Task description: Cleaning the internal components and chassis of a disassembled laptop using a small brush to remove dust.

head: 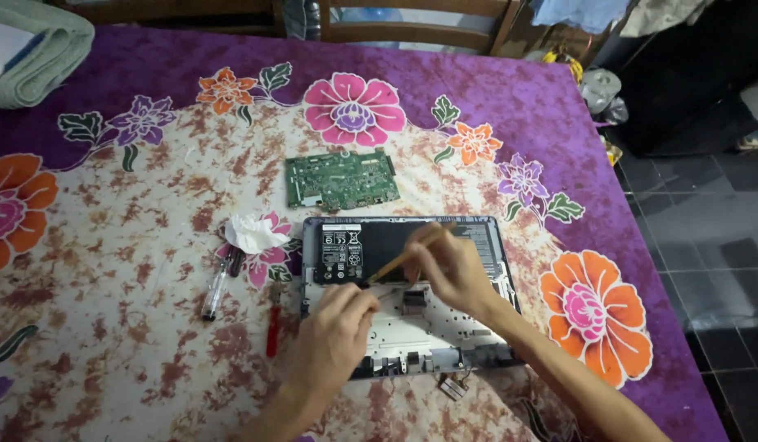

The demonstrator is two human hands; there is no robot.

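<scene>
An opened laptop base (411, 295) lies on a floral-clothed table (108, 327), a green circuit board (342, 180) just behind it. The right hand (448, 270) grips a thin wooden brush (403, 258) over the black battery (371, 245); the left hand (334, 336), curled, presses the pale frame. Crumpled tissue (254, 233) and screwdrivers (217, 286) lie left

A single head-worn camera looks steeply down from above the worktop (108, 327), fairly near, facing forward toward the chair (411, 24) at its far edge.

Both forearms are bare to the frame edge (no sleeves, rings or watch showing).
</scene>
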